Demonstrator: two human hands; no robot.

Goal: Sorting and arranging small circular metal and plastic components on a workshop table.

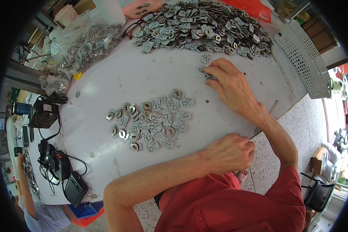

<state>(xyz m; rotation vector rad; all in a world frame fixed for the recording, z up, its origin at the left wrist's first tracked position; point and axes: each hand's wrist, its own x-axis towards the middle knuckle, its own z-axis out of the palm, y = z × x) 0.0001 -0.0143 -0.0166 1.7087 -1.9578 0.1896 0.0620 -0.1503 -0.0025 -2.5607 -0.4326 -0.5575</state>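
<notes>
Small, flat silvery parts (205,58) lie on the counter (100,89): a few, one partly hidden, beside the large overlapping heap (205,29); nearer, a loose cluster (155,118), some bearing round discs.

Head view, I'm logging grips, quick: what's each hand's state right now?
Left hand: closed in a fist; contents hidden.
Right hand: partly curled over small metal pieces; grip can't be told.

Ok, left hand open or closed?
Closed: the left hand is curled into a fist near the table; whether it holds anything, cannot tell.
</notes>
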